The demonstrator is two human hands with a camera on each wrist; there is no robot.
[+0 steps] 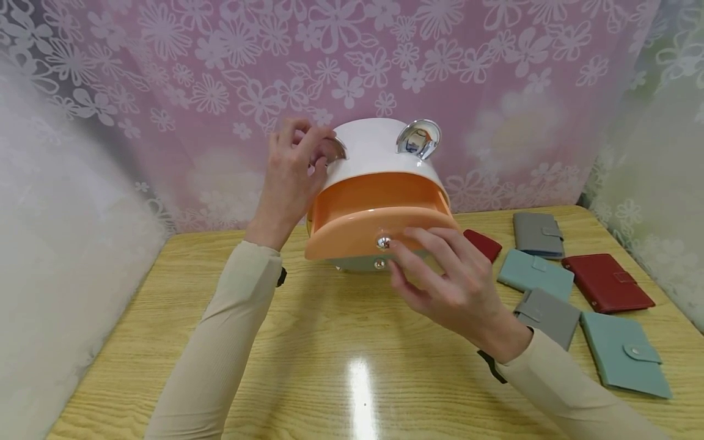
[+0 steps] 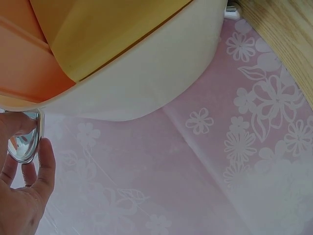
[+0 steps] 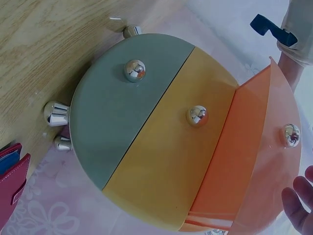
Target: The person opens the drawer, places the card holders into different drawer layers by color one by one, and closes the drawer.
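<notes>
A rounded white drawer box (image 1: 371, 143) with silver ears stands at the back of the table. Its top orange drawer (image 1: 352, 235) is pulled out; no contents show in the visible part. The yellow drawer (image 3: 166, 166) and green drawer (image 3: 110, 107) below are closed. My left hand (image 1: 294, 174) pinches the box's left silver ear (image 2: 24, 147) between thumb and fingers. In front of the orange drawer is my right hand (image 1: 453, 281), fingers loosely bent near its silver knob (image 3: 291, 135). The right wrist view shows the fingertips apart from that knob.
Several small snap-strap notebooks lie at the right: a grey one (image 1: 538, 234), a teal one (image 1: 536, 274), a red one (image 1: 607, 282) and others. A floral curtain (image 1: 275, 61) hangs close behind the box. The wooden table (image 1: 247, 366) extends in front.
</notes>
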